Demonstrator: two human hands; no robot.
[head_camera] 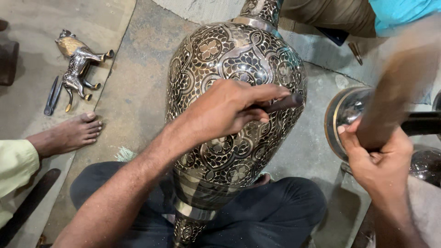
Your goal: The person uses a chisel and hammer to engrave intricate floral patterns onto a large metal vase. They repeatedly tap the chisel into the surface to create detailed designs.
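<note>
A large metal vase [220, 59] with black floral engraving lies on its side across my lap, neck pointing away from me. My left hand [225, 110] rests on its belly and is shut on a dark chisel [285, 103], whose tip touches the vase's right flank. My right hand [379, 158] is raised to the right of the vase, shut on the handle of a wooden mallet [395, 87], which is blurred by motion.
A small metal animal figurine [78, 62] and a dark tool [53, 96] lie on the floor at the left. Another person's bare foot [69, 134] and pale sleeve [16, 170] are nearby. A shiny metal vessel [344, 112] sits right, behind my right hand.
</note>
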